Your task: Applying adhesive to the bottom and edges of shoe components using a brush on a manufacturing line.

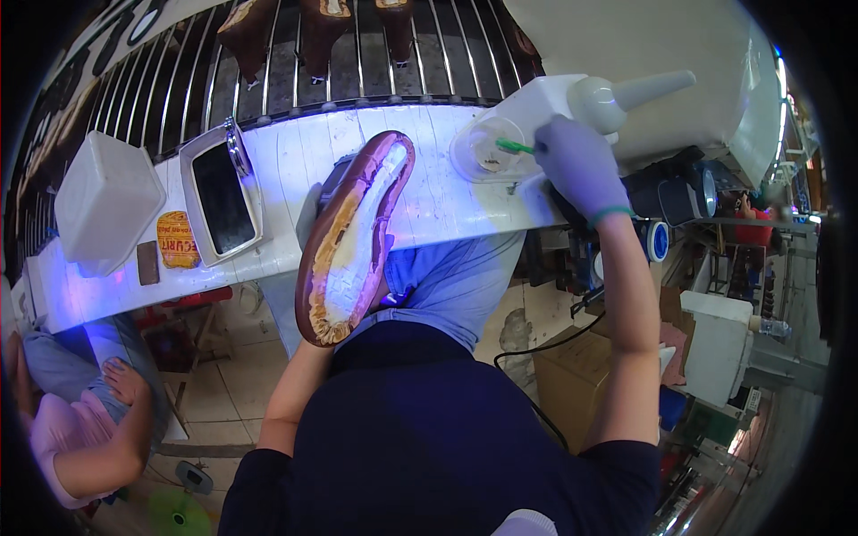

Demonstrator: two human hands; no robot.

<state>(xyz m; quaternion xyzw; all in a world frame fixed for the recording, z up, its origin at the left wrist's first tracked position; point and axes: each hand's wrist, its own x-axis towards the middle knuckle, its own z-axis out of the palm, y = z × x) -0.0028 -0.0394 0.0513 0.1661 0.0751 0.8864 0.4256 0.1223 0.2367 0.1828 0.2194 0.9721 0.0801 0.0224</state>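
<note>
A brown leather shoe upper (335, 237), stretched over a last, has its underside turned up toward me, with a pale white middle and folded leather edges. My left hand (309, 211), in a grey glove, grips it from beneath; the shoe hides most of its fingers. My right hand (581, 167), also gloved, is closed round a green-handled brush (514, 146). The brush end dips into a clear plastic tub (465, 161) on the white bench. Right behind the tub lies a white squeeze bottle (597, 103) with a long nozzle.
On the bench (286, 147) stand a white tub with dark contents (255, 201), a white plastic container (107, 201) and a yellow round tin (178, 239). Lasted shoes (323, 36) rest on a metal bar rack (438, 54). Another person (85, 429) sits at the left.
</note>
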